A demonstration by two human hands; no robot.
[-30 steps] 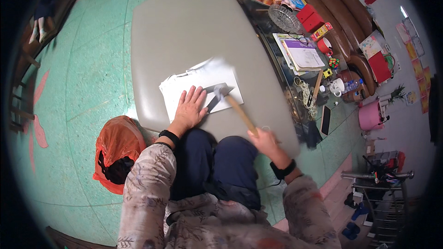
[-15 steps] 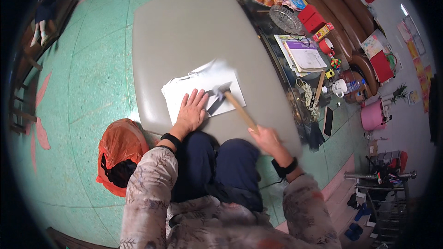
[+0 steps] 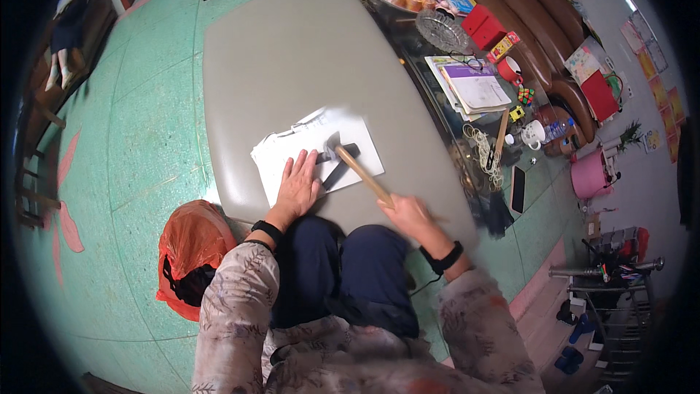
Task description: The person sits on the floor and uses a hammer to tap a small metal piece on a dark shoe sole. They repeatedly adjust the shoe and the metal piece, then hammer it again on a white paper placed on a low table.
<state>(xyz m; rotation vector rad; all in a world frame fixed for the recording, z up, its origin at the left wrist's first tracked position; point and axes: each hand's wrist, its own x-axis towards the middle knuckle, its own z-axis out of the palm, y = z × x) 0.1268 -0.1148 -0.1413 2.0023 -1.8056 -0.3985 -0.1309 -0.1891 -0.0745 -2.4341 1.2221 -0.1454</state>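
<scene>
My left hand (image 3: pixel 295 188) lies flat with fingers spread on a white sheet or pad (image 3: pixel 359 127), whose far left edge looks ragged. Beside its fingertips are black strips (image 3: pixel 335 175), set at an angle to each other; whether they are joined I cannot tell. A hammer (image 3: pixel 364 176) with a light wooden handle is gripped in my right hand (image 3: pixel 407 214). The dark hammer head is over the strips, covering part of them, and whether it touches them is unclear. Everything rests on a long grey padded bench (image 3: pixel 292 51) in front of my knees.
An orange plastic bag (image 3: pixel 195 230) with dark contents stands on the green floor at the left. Along the right is a glass table (image 3: pixel 419 80) with papers (image 3: pixel 477 90), a glass bowl (image 3: pixel 442 31), a white mug (image 3: pixel 533 133) and coiled cord (image 3: pixel 481 153). Someone's legs (image 3: pixel 60 66) show at far left.
The hammer and my right hand have shifted left, bringing the hammer head closer to my left fingertips. My left hand stays spread on the white sheet. The whole view has shifted slightly.
</scene>
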